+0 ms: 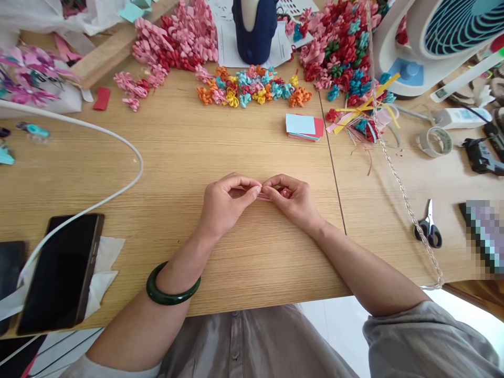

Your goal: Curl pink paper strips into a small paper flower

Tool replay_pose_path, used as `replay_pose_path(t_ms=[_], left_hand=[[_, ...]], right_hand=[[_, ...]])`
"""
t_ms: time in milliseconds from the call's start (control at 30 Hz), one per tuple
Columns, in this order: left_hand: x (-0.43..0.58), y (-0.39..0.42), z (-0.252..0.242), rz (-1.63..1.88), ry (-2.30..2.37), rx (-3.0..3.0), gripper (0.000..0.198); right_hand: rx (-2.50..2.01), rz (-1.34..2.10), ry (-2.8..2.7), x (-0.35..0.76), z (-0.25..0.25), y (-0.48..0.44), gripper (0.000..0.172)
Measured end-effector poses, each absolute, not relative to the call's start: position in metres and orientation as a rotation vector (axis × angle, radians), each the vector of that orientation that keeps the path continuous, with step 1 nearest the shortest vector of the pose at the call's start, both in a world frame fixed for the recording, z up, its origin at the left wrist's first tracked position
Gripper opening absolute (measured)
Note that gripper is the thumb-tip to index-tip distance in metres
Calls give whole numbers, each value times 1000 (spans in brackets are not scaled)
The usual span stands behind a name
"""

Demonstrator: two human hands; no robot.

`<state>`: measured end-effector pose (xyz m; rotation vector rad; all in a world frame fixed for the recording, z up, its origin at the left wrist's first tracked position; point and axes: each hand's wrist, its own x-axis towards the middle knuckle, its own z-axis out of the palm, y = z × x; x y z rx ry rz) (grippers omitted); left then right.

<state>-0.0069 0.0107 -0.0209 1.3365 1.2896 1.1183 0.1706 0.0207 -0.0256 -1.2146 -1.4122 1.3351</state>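
Over the middle of the wooden table (252, 262), my left hand (226, 202) and my right hand (293, 199) meet, thumb against finger on each. Both pinch a thin pink paper strip (263, 197) that runs between them. A small curled pink part shows inside my right hand, mostly hidden by the fingers. Beyond my hands lies a row of small paper flowers (255, 86) in orange, blue, yellow and pink. A stack of light blue and red paper pieces (301, 126) rests beyond my right hand.
Piles of pink flowers (189, 37) and mixed flowers (342, 47) sit at the back. A fan (409, 47), tape roll (435, 142) and scissors (429, 228) are on the right, near a hanging twisted cord (397, 178). A phone (61, 273) and white cable (118, 136) lie left.
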Motion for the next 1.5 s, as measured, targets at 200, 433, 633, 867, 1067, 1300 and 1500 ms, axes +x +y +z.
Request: replay_pose_path(t_ms=[200,433,633,867,1067,1300,1500], left_hand=[[-9,11,-21,1156,1213,1352,18],[-7,11,-18,1130,1220,1404,9],[-7,11,-16,1113,1262,1383,10],[-7,11,-17,1114,1272,1391,6],[-5,11,-20,1142,1352,1469,8],[3,5,-22,1329,1524,2136,13],[0,3,-18,1249,1471,1998,12]], right_hand=[[-1223,1285,-1377,171,-26,22,39],[-1243,1299,-1358,171,-26,22,39],[-1226,1309,-1366,170,-28,23,34],[-1227,1323,-1371,170,-26,21,36],[-1238,1273,-1429,170,-28,18,33],[-1242,1180,-1510,170,-30,16,22],[-1217,1205,-1461,170,-30,17,30]])
